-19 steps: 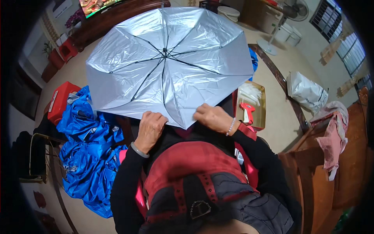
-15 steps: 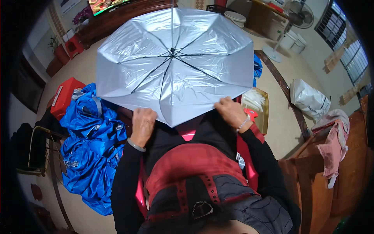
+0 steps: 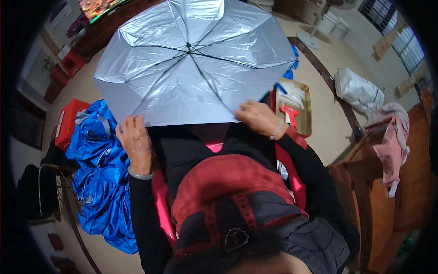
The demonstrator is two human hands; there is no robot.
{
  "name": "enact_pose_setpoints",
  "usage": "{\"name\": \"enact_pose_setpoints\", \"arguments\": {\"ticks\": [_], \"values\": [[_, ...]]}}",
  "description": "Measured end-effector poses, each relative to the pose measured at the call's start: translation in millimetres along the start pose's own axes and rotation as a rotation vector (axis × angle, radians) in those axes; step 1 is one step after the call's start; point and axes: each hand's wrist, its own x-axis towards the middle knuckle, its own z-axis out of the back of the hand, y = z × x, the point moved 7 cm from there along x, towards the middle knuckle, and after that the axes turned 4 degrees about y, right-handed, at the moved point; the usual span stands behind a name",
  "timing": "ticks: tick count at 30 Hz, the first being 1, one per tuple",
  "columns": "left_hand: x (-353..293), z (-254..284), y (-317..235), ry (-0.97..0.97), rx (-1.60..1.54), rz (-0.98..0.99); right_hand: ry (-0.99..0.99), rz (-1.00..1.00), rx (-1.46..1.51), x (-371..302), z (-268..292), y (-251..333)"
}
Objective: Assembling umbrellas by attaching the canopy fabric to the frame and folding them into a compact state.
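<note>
An opened umbrella [image 3: 182, 86] lies before me, its silver underside facing me and its dark ribs spreading from a central hub [image 3: 188, 48]. My left hand [image 3: 137, 145], with a bangle at the wrist, has its fingers closed on the near-left part of the canopy's rim. Along the same rim to the right, my right hand [image 3: 260, 119] pinches the fabric close to a rib's end. Between the two hands the edge runs nearly straight, above my lap. The fabric hides the fingertips in part.
Crumpled blue fabric [image 3: 102, 182] is heaped at my left beside a red box [image 3: 70, 123]. At my right a shallow box [image 3: 306, 109] holds white strips and a red tool [image 3: 289, 115]. A white sack [image 3: 358, 91] and wooden furniture [image 3: 406, 182] stand farther right.
The umbrella has turned and shifted left and away. My left hand has moved left to another place on the rim; my right hand has moved slightly left. The near edge is now stretched straighter.
</note>
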Motion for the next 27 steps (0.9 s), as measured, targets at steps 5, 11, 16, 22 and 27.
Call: {"name": "enact_pose_setpoints", "arguments": {"ticks": [5,11,16,22,27], "values": [[-12,-9,-79,0.131,-0.535,-0.383,-0.056,0.251,0.169,24,0,63],[-20,-26,-96,0.298,-0.685,-0.450,0.016,0.152,0.056,9,0,41],[-29,-14,-112,0.233,-0.724,-0.574,0.000,-0.043,-0.005,1,16,11],[-22,-18,-88,0.176,-0.608,-0.517,-0.030,-0.210,-0.131,-16,27,-38],[-12,-21,-45,0.127,-0.503,-0.348,-0.239,-0.332,-0.309,-37,60,-71]]}}
